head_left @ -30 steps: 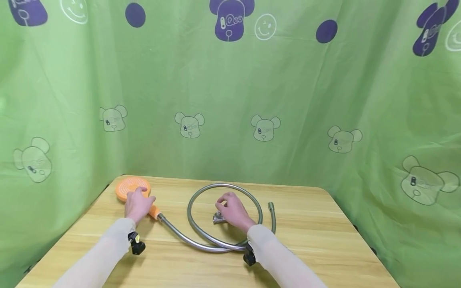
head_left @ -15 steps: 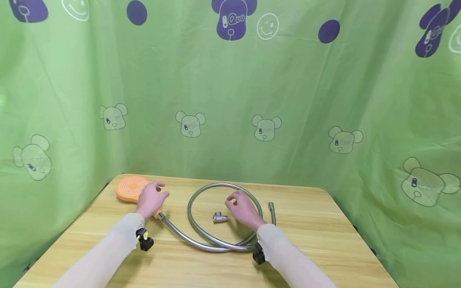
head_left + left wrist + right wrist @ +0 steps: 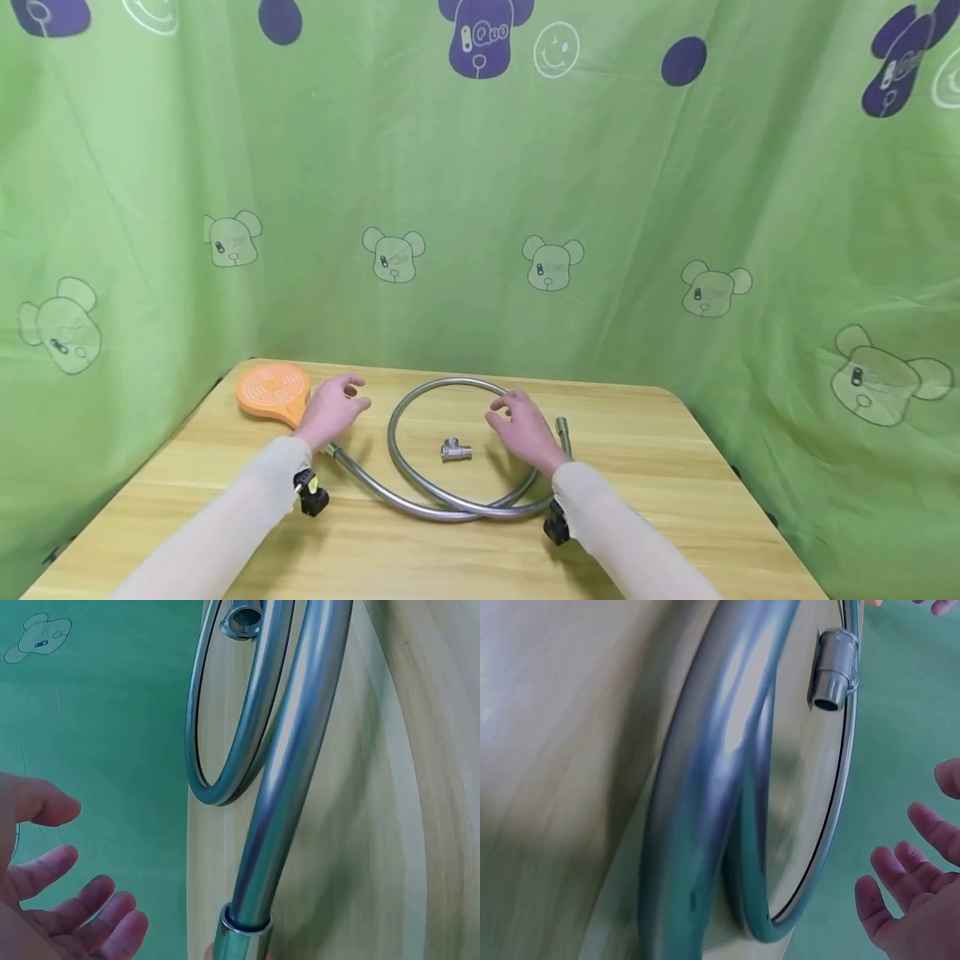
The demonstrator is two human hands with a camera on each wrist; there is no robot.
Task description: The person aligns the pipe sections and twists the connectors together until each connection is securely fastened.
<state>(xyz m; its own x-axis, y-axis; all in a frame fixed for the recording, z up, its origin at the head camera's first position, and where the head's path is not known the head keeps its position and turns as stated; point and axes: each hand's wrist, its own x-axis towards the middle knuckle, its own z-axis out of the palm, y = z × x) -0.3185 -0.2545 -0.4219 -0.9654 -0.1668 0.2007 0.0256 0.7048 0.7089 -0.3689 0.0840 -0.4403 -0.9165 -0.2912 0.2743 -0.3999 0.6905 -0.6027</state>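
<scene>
An orange shower head (image 3: pixel 273 388) lies face up at the table's back left, its handle partly hidden behind my left hand (image 3: pixel 330 411). That hand hovers just right of it, fingers loosely bent and holding nothing. From the handle, a metal shower hose (image 3: pixel 397 503) runs right and loops once. Inside the loop lies a small chrome T-shaped fitting (image 3: pixel 455 450). Above the loop's right side hangs my right hand (image 3: pixel 527 429), relaxed and apart from the hose. In the right wrist view the fitting (image 3: pixel 835 669) shows one hollow end. Both wrist views show fingers with nothing between them.
All of it rests on a wooden table (image 3: pixel 420 567) with rounded back corners. A green patterned curtain (image 3: pixel 465 325) hangs close behind and along both sides. The hose's loose end (image 3: pixel 562 427) sticks up right of the loop.
My left hand has lifted off the shower head and moved right. My right hand has moved right, away from the fitting, which now shows fully. The objects have stayed in place.
</scene>
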